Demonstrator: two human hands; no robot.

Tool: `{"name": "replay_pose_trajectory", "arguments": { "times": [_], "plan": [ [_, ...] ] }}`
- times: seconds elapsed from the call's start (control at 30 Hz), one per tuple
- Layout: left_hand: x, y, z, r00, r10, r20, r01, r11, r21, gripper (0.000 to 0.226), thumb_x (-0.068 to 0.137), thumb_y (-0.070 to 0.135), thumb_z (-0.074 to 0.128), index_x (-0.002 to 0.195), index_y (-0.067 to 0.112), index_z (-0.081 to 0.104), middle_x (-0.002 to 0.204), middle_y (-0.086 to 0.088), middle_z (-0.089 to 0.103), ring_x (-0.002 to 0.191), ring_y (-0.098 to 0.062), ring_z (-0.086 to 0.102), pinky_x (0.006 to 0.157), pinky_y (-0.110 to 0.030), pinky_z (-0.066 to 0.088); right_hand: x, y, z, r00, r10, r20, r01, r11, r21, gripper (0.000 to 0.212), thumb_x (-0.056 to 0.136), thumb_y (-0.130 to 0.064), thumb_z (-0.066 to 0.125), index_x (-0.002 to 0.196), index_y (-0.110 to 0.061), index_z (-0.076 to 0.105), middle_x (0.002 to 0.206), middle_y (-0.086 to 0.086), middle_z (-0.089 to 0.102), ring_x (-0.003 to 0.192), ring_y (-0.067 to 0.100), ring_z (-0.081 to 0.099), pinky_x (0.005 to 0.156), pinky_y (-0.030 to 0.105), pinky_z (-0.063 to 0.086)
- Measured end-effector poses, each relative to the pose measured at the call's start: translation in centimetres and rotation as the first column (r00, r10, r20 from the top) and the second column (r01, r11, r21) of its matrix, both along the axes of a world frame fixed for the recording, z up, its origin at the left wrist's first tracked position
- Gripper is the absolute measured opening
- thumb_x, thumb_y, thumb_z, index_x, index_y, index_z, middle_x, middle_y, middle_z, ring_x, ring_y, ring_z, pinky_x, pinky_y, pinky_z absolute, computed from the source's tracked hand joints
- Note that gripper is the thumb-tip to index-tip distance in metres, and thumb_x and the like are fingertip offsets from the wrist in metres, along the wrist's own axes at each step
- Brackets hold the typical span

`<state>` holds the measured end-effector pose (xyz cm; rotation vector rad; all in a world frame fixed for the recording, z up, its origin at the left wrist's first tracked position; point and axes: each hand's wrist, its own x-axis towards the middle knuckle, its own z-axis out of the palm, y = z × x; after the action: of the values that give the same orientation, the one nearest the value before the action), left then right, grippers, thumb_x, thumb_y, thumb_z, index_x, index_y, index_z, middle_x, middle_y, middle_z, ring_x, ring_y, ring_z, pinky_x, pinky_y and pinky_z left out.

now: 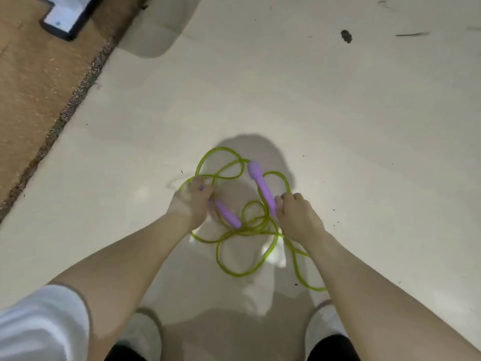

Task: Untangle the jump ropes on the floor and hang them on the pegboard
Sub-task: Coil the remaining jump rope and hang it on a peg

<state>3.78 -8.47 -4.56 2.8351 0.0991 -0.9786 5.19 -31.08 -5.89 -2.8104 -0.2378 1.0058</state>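
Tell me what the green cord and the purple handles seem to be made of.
Cord: probably clear soft plastic, glossy; the floor shows through it and it lies in springy loops. Handles: likely matte moulded plastic or foam, even pastel colour, no shine; blur leaves it open.

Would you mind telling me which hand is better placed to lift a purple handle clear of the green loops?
Probably the right hand: it grips the long handle, most of which lies clear of the cord. The left hand holds the other handle, whose free end sits in the crossings.

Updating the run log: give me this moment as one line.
stage: untangling | left hand: grips one purple handle | right hand: grips other handle | green rope: tangled loops on floor | pegboard: not visible
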Motion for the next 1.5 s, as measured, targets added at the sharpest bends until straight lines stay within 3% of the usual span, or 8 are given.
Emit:
{"name": "replay_pose_trajectory", "arguments": {
  "times": [0.27, 0.37, 0.47, 0.77, 1.0, 1.2, 1.3, 1.5],
  "plan": [
    [-0.9, 1.3, -4.3, 0.905, -0.419, 0.071, 0.412, 0.907, 0.088, 0.055, 0.054, 0.032, 0.084, 0.099, 0.008, 0.062, 0.087, -0.010, 0.065, 0.073, -0.027, 0.066, 0.065, -0.030, 0.048, -2.0, 3.2, -2.2, 0.950, -0.064, 0.306, -0.016, 0.967, 0.254, 0.039, 0.086, -0.023, 0.048, 0.116, 0.000, 0.055, 0.114, 0.020, 0.056, 0.097, 0.041, 0.057, 0.069, 0.042, 0.048],
    [-1.3, 1.8, -3.0, 0.944, -0.327, -0.028, 0.321, 0.938, -0.127, 0.064, 0.085, 0.032, 0.056, 0.141, 0.020, 0.027, 0.123, 0.003, 0.059, 0.114, -0.021, 0.055, 0.096, -0.030, 0.037, -2.7, 4.8, -0.5, 0.994, -0.112, -0.005, 0.102, 0.890, 0.444, 0.051, 0.092, -0.044, 0.047, 0.131, -0.011, 0.045, 0.125, 0.006, 0.055, 0.115, 0.027, 0.052, 0.097, 0.039, 0.040],
    [-0.9, 2.0, -0.8, 0.981, -0.191, 0.044, 0.190, 0.880, -0.435, 0.043, 0.078, 0.023, 0.061, 0.118, 0.024, 0.044, 0.090, 0.020, 0.068, 0.082, 0.006, 0.057, 0.073, -0.017, 0.041, -3.2, 6.7, -0.5, 0.981, 0.150, -0.126, -0.085, 0.906, 0.416, 0.060, 0.087, -0.048, 0.054, 0.137, -0.019, 0.037, 0.121, 0.000, 0.060, 0.116, 0.020, 0.050, 0.104, 0.038, 0.029],
    [2.5, 6.1, 7.5, 0.993, -0.027, -0.118, -0.052, 0.788, -0.613, 0.014, 0.059, 0.033, 0.058, 0.068, 0.022, 0.057, 0.050, 0.010, 0.046, 0.046, -0.006, 0.039, 0.047, -0.018, 0.029, 3.9, 4.3, 6.7, 0.735, 0.120, -0.667, 0.359, 0.767, 0.533, 0.019, 0.097, -0.013, 0.046, 0.113, -0.006, 0.053, 0.092, 0.002, 0.058, 0.072, 0.014, 0.058, 0.055, 0.018, 0.044],
    [2.6, 11.6, 5.1, 0.491, 0.663, -0.566, -0.735, -0.034, -0.677, 0.023, 0.084, 0.033, 0.053, 0.073, 0.015, 0.046, 0.042, 0.007, 0.032, 0.026, -0.002, 0.016, 0.031, -0.014, 0.009, 5.7, 0.2, 3.8, 0.659, -0.612, -0.436, 0.738, 0.416, 0.531, 0.025, 0.097, -0.028, 0.047, 0.075, -0.016, 0.050, 0.063, 0.003, 0.050, 0.033, 0.007, 0.035, 0.037, 0.019, 0.022],
    [1.5, 9.5, 2.6, 0.057, 0.709, -0.703, -0.649, -0.508, -0.565, 0.028, 0.099, 0.028, 0.041, 0.072, 0.024, 0.042, 0.065, 0.003, 0.031, 0.039, -0.006, 0.035, 0.036, -0.010, 0.035, 5.0, 0.4, 0.5, 0.771, -0.605, 0.200, 0.603, 0.794, 0.075, 0.044, 0.098, -0.028, 0.030, 0.131, 0.000, 0.035, 0.137, 0.024, 0.041, 0.127, 0.038, 0.036, 0.103, 0.040, 0.028],
    [2.7, 6.8, 4.3, 0.092, 0.553, -0.828, -0.494, -0.697, -0.520, 0.007, 0.097, 0.020, 0.044, 0.093, 0.024, 0.049, 0.063, 0.002, 0.034, 0.057, -0.010, 0.044, 0.052, -0.015, 0.052, 3.4, 4.1, 1.7, 0.897, -0.219, 0.384, 0.157, 0.970, 0.186, 0.064, 0.091, -0.037, 0.026, 0.147, -0.006, 0.018, 0.155, 0.017, 0.013, 0.144, 0.028, 0.010, 0.115, 0.026, 0.005],
    [4.9, 3.2, 9.7, 0.263, 0.206, -0.942, -0.315, -0.905, -0.286, 0.013, 0.097, 0.021, 0.047, 0.100, 0.009, 0.050, 0.095, -0.008, 0.041, 0.054, -0.030, 0.066, 0.046, -0.030, 0.055, 1.6, 11.2, 7.2, 0.923, 0.162, -0.348, 0.162, 0.658, 0.736, 0.048, 0.086, -0.034, 0.065, 0.129, -0.027, 0.046, 0.132, -0.008, 0.051, 0.124, 0.001, 0.042, 0.101, 0.011, 0.029]
  ]
}}
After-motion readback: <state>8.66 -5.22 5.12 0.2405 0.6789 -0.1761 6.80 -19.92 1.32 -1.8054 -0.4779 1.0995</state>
